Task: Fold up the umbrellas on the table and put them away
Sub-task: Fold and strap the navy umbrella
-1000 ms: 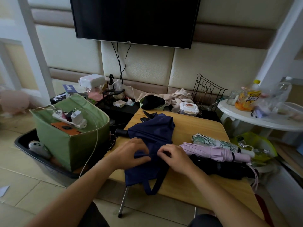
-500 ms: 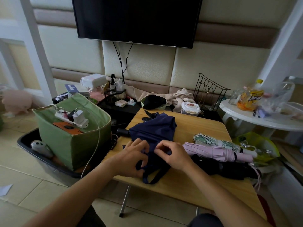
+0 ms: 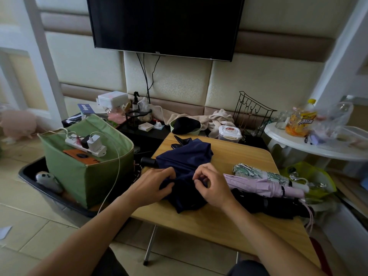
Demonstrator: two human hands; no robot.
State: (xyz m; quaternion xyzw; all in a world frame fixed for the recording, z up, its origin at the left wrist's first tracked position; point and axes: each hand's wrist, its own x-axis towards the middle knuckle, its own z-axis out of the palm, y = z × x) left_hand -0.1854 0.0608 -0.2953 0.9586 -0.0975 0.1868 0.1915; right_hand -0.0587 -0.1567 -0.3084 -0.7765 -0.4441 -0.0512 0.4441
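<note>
A person's two bare arms reach forward over a small wooden bench (image 3: pixel 229 220). A navy umbrella (image 3: pixel 185 156) lies on its left half, loosely gathered, its long axis running left to right with the black handle (image 3: pixel 148 161) pointing left, past the bench edge, toward a green fabric bin (image 3: pixel 79 176) on the floor. The left hand (image 3: pixel 153 185) has its fingers curled into the navy cloth, gripping a bunched fold near the middle of the umbrella. The right hand (image 3: pixel 211 186), just beside it, pinches the same cloth between curled fingers and thumb. To the right, three folded umbrellas lie side by side, touching, their long axes running left to right and tilted toward the near right: a green patterned umbrella (image 3: pixel 256 173) farthest away, a pink umbrella (image 3: pixel 262 185) in the middle, and a black umbrella (image 3: pixel 270 204) nearest. The right wrist overlaps the black one's left end. A white power strip (image 3: pixel 85 145) with plugged chargers rests on top of the bin. A dark television (image 3: pixel 165 24) hangs on the padded wall, and a white round table (image 3: pixel 310 146) holding bottles stands at the right.
</note>
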